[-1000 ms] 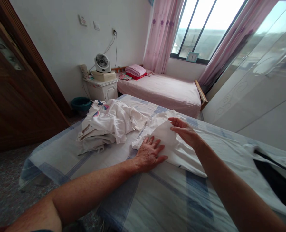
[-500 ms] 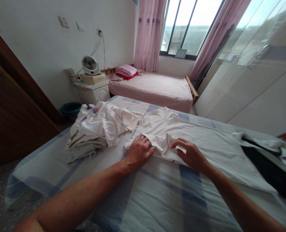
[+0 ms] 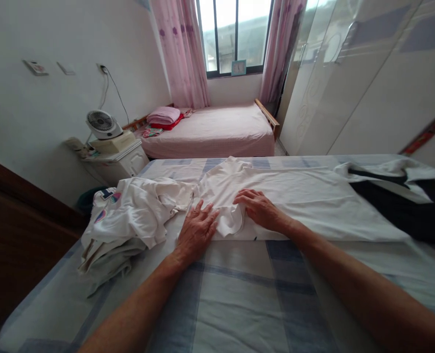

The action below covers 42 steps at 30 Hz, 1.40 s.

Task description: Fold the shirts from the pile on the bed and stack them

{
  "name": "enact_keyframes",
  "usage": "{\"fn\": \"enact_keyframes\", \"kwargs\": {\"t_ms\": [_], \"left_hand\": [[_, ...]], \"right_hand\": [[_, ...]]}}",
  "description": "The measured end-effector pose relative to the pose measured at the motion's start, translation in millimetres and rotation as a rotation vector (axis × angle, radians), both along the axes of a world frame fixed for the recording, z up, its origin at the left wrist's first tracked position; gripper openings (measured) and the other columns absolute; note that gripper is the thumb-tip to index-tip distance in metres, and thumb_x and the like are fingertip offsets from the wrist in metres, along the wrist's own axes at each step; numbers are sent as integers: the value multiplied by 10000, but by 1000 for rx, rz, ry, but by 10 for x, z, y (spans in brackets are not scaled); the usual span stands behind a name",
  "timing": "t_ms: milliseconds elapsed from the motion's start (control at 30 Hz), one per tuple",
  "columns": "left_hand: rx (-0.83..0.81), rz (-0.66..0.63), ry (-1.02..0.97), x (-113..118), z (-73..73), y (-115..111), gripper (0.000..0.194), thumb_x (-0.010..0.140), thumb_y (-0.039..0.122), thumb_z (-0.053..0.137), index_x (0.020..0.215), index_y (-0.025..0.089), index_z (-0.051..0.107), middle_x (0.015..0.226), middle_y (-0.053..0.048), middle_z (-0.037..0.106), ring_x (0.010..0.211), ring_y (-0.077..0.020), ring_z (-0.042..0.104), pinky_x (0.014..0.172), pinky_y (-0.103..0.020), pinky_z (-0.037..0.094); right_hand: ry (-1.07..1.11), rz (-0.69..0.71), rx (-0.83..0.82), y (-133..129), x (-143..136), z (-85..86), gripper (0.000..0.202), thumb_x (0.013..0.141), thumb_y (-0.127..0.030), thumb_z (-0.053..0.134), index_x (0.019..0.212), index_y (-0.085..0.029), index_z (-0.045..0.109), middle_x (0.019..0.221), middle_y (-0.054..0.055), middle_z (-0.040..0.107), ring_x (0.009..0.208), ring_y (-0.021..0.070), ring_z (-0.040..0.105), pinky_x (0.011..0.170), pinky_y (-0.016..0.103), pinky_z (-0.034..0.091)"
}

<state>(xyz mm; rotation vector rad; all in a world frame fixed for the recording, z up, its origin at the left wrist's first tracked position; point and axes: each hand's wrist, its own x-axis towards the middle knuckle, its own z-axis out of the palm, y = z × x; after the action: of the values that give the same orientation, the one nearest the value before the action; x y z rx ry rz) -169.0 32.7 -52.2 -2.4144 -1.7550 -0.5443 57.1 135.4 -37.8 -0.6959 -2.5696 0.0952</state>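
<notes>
A long white shirt (image 3: pixel 294 189) lies stretched sideways across the bed, with a bunched fold (image 3: pixel 230 220) near its left end. My left hand (image 3: pixel 198 228) rests palm down at that end, fingers spread over the cloth. At the fold's right side, my right hand (image 3: pixel 259 208) has its fingers bent and close together on the shirt; the thumb is mostly hidden, and the cloth looks gathered under it. Left of my left hand sits a rumpled pile of white clothes (image 3: pixel 140 208) with colourful prints, over a grey-green garment (image 3: pixel 110 267).
The bed has a blue-and-white checked sheet (image 3: pixel 235 294). A black-and-white garment (image 3: pixel 394 201) lies at the shirt's right end. Beyond are a pink-covered bed (image 3: pixel 217 130), a white bedside cabinet (image 3: pixel 129 159) with a fan (image 3: pixel 103 123), and a glossy wardrobe (image 3: pixel 353 98).
My left hand's fingers have flattened and spread. My right hand has moved from beside the fold onto the shirt, its fingers closer together. The camera view has turned right.
</notes>
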Motion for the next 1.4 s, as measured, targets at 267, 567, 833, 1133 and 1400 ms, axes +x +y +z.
{"fn": "enact_keyframes", "kwargs": {"t_ms": [267, 567, 833, 1133, 1400], "left_hand": [[-83, 86, 66, 8, -38, -8, 467, 936, 381, 403, 1338, 162, 497, 1424, -85, 453, 1368, -319, 307, 1071, -539, 316], [46, 155, 52, 14, 3, -3, 456, 934, 352, 398, 1302, 109, 515, 1399, -152, 472, 1356, -322, 333, 1075, -541, 298], [-57, -104, 157, 142, -31, -53, 519, 942, 450, 376, 1404, 217, 406, 1489, -89, 352, 1394, -290, 258, 1104, -526, 260], [-27, -100, 54, 32, -72, -16, 463, 960, 411, 331, 1330, 190, 500, 1430, -96, 448, 1352, -247, 355, 1103, -473, 316], [0, -158, -7, 265, 201, 131, 406, 953, 349, 349, 1223, 169, 594, 1368, -95, 516, 1339, -247, 375, 1089, -439, 366]], "right_hand": [[-48, -202, 121, 15, 198, -36, 116, 782, -87, 518, 789, -194, 563, 844, 61, 579, 858, 204, 482, 789, 314, 327], [-69, -293, 54, -41, 239, 47, 215, 803, -65, 472, 889, -180, 632, 996, 81, 640, 980, 210, 538, 887, 349, 333], [-188, -91, 6, -284, 20, -87, 505, 934, -426, 382, 1379, -192, 430, 1481, 85, 373, 1384, 229, 265, 1121, 432, 159], [-208, -351, -72, -225, 331, -10, 598, 941, -498, 290, 1417, -147, 382, 1501, 109, 321, 1390, 229, 261, 1120, 448, 190], [-212, -869, -171, 101, 1954, 148, 407, 903, -230, 367, 1249, -159, 569, 1313, 97, 565, 1243, 211, 462, 1003, 368, 371]]}}
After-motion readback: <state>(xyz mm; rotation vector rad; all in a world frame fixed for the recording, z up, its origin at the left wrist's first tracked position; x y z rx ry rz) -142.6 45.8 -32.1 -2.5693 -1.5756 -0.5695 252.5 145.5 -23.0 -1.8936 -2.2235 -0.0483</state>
